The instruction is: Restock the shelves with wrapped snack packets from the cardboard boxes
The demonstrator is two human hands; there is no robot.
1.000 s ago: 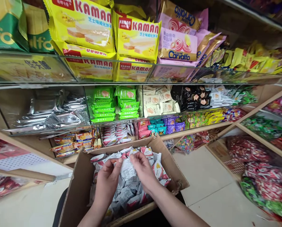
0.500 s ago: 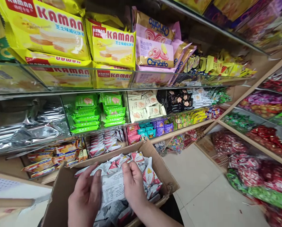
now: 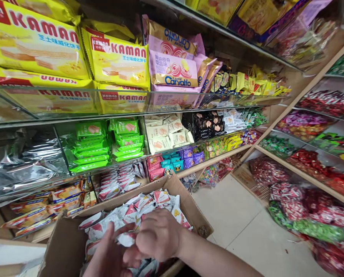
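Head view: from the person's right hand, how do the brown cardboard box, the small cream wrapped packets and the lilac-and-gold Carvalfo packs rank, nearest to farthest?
1. Brown cardboard box: just below the right hand.
2. Small cream wrapped packets: on the shelf beyond it.
3. Lilac-and-gold Carvalfo packs: on the higher shelf above those.

left hand (image 3: pixel 107 254): thumb raised, fingers loosely bent | right hand (image 3: pixel 160 235): fingers curled, knuckles up
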